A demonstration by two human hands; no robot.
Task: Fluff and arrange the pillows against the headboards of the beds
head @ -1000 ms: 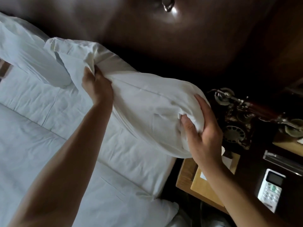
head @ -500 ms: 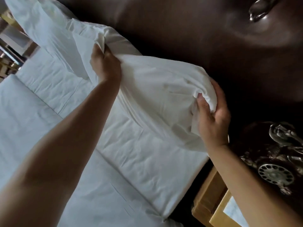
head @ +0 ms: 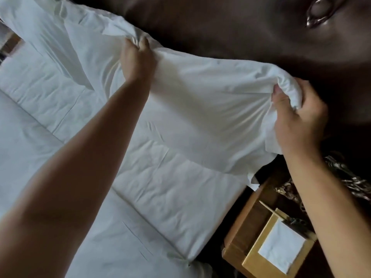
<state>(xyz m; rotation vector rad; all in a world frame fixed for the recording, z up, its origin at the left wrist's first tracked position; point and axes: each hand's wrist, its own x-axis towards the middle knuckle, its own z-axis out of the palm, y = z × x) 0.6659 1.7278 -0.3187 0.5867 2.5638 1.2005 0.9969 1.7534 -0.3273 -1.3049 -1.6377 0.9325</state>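
Pillow [head: 204, 101] stretches between gripping left hand [head: 136, 59] and right hand [head: 297, 119].

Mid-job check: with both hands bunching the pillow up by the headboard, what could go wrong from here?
The right hand holds the pillow corner over the bedside table; a hard shake might sweep the tissue box. Both grips hold only gathered cover, the left hand too, so the filling may sag unevenly against the headboard.

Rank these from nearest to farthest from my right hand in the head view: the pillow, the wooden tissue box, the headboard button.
1. Pillow: the right hand grips its corner.
2. Wooden tissue box: below the hand, on the nightstand.
3. Headboard button: top of the picture, about as far away as the box; too close to call.
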